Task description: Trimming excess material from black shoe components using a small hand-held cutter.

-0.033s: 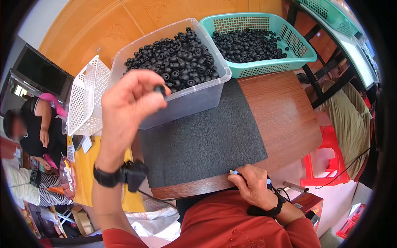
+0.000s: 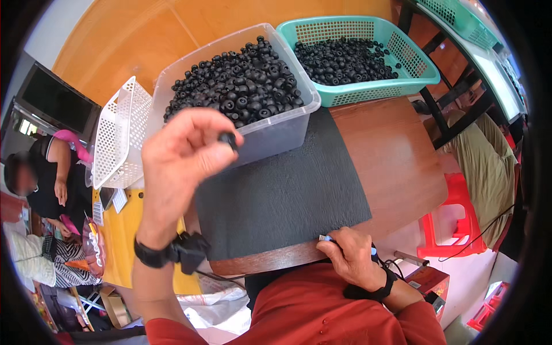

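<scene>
My left hand [image 2: 187, 155] is raised over the near edge of the clear plastic bin [image 2: 276, 141], a small black ring-like part [image 2: 228, 140] pinched between thumb and fingertips. Many similar black parts [image 2: 247, 80] with holes fill much of that bin. By the front right corner of the black mat [image 2: 282, 195], my right hand [image 2: 351, 257] is closed around a slim tool [image 2: 325, 238] with light-blue showing at both ends and a small metallic tip. Most of the tool is hidden in the fist.
A teal basket [image 2: 368, 95] with more black parts stands at the back right of the brown table [image 2: 397, 155]. To the left is a white perforated basket [image 2: 118, 135]. A red stool [image 2: 457, 221] and a seated person's legs are at right; another person [image 2: 60, 167] is far left.
My left hand has come slightly down and toward me with the black part, which shows more of its side. The right hand stays in place.
</scene>
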### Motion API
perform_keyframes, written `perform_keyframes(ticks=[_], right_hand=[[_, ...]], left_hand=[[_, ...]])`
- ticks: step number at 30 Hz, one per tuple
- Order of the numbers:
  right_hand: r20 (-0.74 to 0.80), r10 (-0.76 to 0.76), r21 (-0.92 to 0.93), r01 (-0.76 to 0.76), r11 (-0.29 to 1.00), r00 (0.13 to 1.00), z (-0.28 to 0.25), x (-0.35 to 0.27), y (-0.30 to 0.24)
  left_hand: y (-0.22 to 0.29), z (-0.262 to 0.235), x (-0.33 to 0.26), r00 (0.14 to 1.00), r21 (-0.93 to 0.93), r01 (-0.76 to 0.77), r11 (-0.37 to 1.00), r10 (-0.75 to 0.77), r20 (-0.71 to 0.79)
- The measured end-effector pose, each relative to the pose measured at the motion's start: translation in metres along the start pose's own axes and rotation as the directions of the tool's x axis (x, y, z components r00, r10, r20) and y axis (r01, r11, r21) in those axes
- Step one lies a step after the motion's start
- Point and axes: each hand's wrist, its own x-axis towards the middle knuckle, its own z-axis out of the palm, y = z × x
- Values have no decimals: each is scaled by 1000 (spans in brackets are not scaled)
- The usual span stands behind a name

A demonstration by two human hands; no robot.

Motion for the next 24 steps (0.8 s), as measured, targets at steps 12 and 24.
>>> perform_keyframes(ticks=[12, 24], right_hand=[[-29, -20, 68, 22, 997, 999, -6, 18, -9], [-106, -112, 95, 122, 988, 988, 3, 23, -19]], left_hand=[[-78, 62, -85, 983, -561, 184, 807, -158, 95], [-93, 88, -110, 964, -701, 248, 669, -244, 107]])
